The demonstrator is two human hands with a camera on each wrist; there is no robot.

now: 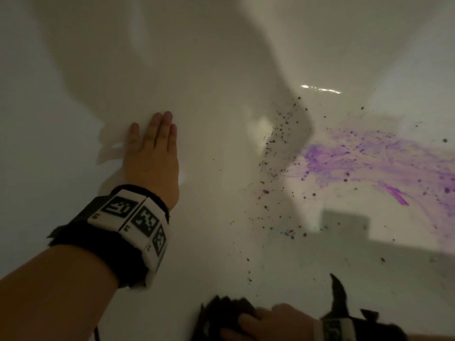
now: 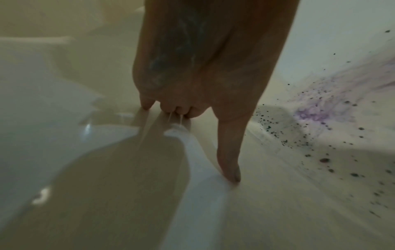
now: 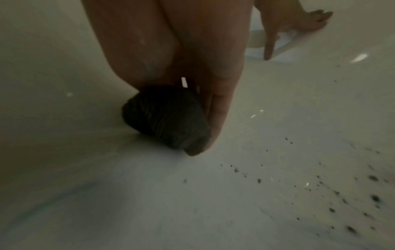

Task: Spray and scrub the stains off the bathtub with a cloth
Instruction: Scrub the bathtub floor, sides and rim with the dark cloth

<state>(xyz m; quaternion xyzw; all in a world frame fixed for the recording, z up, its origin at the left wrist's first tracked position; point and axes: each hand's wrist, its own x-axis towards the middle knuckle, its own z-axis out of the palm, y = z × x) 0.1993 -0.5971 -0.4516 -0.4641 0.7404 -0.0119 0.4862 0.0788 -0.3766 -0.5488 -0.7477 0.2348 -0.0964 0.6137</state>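
Gripping a bunched dark cloth (image 1: 222, 313) at the bottom edge of the head view, the right hand (image 1: 270, 323) pressed it against the white bathtub (image 1: 221, 70), fingers curled round the wad. Above it, dark specks (image 1: 278, 143) trailed up the middle of the frame beside a purple stain (image 1: 357, 156) at centre right. Farther up at left, the left hand (image 1: 152, 153) lay flat on the tub, fingers straight, holding nothing.

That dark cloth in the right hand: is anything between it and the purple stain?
Nothing visible blocks it. Between the cloth in the right hand and the purple stain lies only bare tub surface with dark specks.
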